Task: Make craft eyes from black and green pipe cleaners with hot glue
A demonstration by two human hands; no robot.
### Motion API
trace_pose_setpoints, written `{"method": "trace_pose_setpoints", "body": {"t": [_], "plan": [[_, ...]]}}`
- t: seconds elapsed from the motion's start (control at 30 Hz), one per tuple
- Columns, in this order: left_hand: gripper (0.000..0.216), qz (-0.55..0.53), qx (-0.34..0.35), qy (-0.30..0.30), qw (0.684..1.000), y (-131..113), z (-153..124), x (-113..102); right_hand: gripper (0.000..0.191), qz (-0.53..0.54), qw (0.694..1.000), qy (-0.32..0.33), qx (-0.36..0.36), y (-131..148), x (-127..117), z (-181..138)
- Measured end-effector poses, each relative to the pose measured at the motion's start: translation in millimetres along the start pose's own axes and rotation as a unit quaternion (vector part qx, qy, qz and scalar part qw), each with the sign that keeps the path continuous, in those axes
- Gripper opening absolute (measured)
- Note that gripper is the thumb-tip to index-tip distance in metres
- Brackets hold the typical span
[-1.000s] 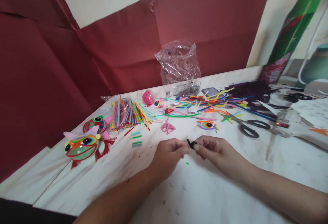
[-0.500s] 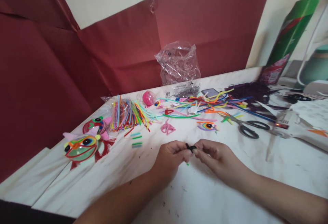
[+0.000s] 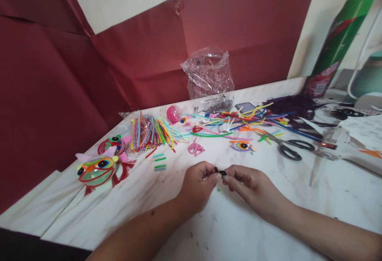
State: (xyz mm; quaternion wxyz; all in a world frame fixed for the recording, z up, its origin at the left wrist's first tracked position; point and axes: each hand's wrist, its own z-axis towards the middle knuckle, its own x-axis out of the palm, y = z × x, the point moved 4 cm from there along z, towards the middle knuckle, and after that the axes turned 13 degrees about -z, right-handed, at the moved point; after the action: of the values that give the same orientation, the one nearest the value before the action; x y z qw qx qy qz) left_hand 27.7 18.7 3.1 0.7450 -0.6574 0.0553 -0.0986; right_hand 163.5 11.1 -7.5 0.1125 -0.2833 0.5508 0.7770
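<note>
My left hand (image 3: 198, 183) and my right hand (image 3: 250, 183) meet over the white table, thumbs and fingers pinched on one small black piece of pipe cleaner (image 3: 221, 172). It looks bent or coiled; the fingertips cover part of it. A tiny green scrap (image 3: 219, 189) lies just below the hands. Beyond them rest a pink pipe-cleaner shape (image 3: 196, 148) and a rainbow-coloured eye piece (image 3: 242, 146) with a black centre. To the left lie short blue and green pipe-cleaner strips (image 3: 160, 159).
At left stand decorated animal-face balls (image 3: 97, 171) with red tassels. A bundle of coloured pipe cleaners (image 3: 152, 131), a pink ball (image 3: 174, 113) and a clear plastic bag (image 3: 207, 74) sit behind. Black-handled scissors (image 3: 290, 150) and a white glue gun (image 3: 343, 149) lie at right.
The fingers have shifted slightly around the black piece, and its visible shape has turned a little. Both hands stay together in nearly the same spot.
</note>
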Motion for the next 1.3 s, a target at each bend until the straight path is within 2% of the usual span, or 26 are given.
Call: {"method": "trace_pose_setpoints", "body": {"t": [0.13,0.23,0.37,0.53,0.67,0.83,0.93,1.1,1.3], "plan": [[0.013,0.022,-0.003,-0.02,1.0,2.1,-1.4,-0.1,0.024,-0.015,1.0,-0.022,0.004,0.1,-0.8,-2.5],[0.014,0.067,0.02,-0.016,0.997,0.8,-0.7,-2.6,0.024,-0.04,0.999,-0.028,-0.011,1.2,-2.1,-2.8],[0.011,0.106,0.033,0.029,0.993,-3.0,1.7,-4.1,0.021,-0.06,0.997,0.002,-0.046,6.5,-8.7,1.0],[0.012,0.206,0.074,0.083,0.972,-8.7,0.8,1.3,0.014,-0.074,0.994,-0.005,-0.084,12.8,-18.0,3.7],[0.014,0.251,0.11,0.115,0.955,-8.8,-1.4,5.7,0.017,-0.058,0.996,0.012,-0.072,7.9,-13.8,4.4],[0.011,0.213,0.123,0.083,0.966,-8.8,-0.9,0.8,0.029,0.072,0.996,0.052,0.01,-1.6,-7.3,8.3],[0.01,0.169,0.115,0.071,0.976,-7.3,-1.3,-1.6,0.034,0.124,0.989,0.069,0.033,0.4,-5.5,8.7],[0.008,0.073,0.044,0.06,0.995,-3.5,-0.3,-3.7,0.033,0.125,0.99,0.052,0.028,4.4,-6.8,5.5],[0.011,-0.023,-0.04,0.075,0.996,-1.6,1.9,-1.9,0.027,0.096,0.994,0.043,-0.019,4.9,-9.1,3.1]]}}
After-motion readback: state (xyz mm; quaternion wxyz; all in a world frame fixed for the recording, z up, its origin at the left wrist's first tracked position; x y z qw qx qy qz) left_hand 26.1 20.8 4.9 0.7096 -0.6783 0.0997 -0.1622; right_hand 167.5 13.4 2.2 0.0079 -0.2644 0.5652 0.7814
